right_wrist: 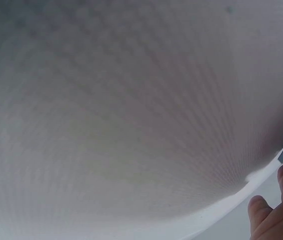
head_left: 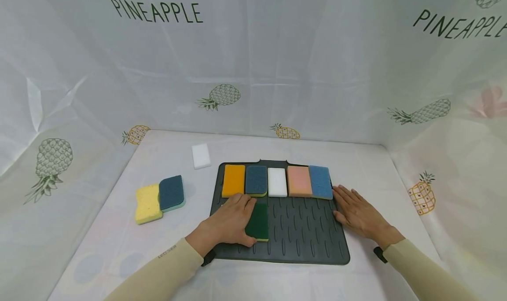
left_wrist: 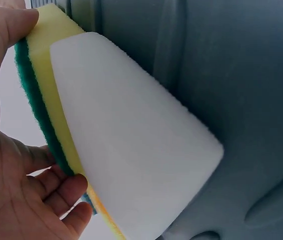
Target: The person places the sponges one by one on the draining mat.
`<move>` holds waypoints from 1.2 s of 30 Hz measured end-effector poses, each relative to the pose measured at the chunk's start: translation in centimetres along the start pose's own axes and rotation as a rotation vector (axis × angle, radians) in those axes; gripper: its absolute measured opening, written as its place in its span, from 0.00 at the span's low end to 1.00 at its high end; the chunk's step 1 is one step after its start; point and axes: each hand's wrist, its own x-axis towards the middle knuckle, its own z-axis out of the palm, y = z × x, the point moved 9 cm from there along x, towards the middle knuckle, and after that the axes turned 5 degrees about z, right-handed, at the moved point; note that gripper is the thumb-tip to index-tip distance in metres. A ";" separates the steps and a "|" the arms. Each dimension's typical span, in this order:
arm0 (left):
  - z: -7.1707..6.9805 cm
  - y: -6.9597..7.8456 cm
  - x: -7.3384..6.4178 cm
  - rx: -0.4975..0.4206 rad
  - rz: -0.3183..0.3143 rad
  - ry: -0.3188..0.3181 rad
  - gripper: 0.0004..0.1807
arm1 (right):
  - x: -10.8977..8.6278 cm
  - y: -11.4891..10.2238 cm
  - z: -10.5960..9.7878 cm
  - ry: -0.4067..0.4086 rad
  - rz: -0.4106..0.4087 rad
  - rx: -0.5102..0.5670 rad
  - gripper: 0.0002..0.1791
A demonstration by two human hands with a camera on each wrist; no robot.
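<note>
My left hand (head_left: pixel 233 219) grips a green-and-yellow scouring sponge (head_left: pixel 259 222) on the black ridged mat (head_left: pixel 301 230), thumb at its near edge and fingers at its far edge. In the left wrist view, a white sponge (left_wrist: pixel 131 135) lies against the yellow side of that scouring sponge; from the head it is hidden under the hand. Lying flat with straight fingers, my right hand (head_left: pixel 358 215) rests at the mat's right edge, fingertips right beside a blue sponge (head_left: pixel 321 182). Along the mat's far side, the row also has orange (head_left: pixel 233 181), dark blue (head_left: pixel 256 181), white (head_left: pixel 277 182) and pink (head_left: pixel 299 181) sponges.
Left of the mat, a yellow sponge (head_left: pixel 148 203) and a dark blue sponge (head_left: pixel 172 193) lie side by side on the white table cover (head_left: pixel 111 230). Another white sponge (head_left: pixel 201 156) lies beyond the mat's far left corner. A pineapple-print curtain (head_left: pixel 253 63) surrounds the table's back and sides.
</note>
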 end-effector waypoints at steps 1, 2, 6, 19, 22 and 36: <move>-0.1 0.0 0.0 -0.003 0.000 -0.001 0.63 | 0.0 0.0 0.1 -0.006 0.003 0.002 0.39; -0.1 0.1 0.0 -0.005 -0.001 -0.003 0.63 | 0.0 0.0 0.1 -0.010 0.005 0.004 0.39; -0.2 0.2 0.0 -0.005 0.003 -0.002 0.63 | 0.0 0.0 0.0 -0.007 0.002 0.004 0.39; -0.4 0.1 0.0 -0.019 0.011 -0.002 0.65 | 0.0 0.0 -0.1 0.002 0.002 -0.001 0.39; -0.8 -0.2 0.0 -0.022 0.019 0.021 0.65 | 0.0 0.0 -0.1 -0.006 0.008 0.000 0.40; -5.9 -4.1 0.1 0.020 0.039 0.252 0.42 | -0.2 -0.2 -0.3 0.029 0.004 0.005 0.39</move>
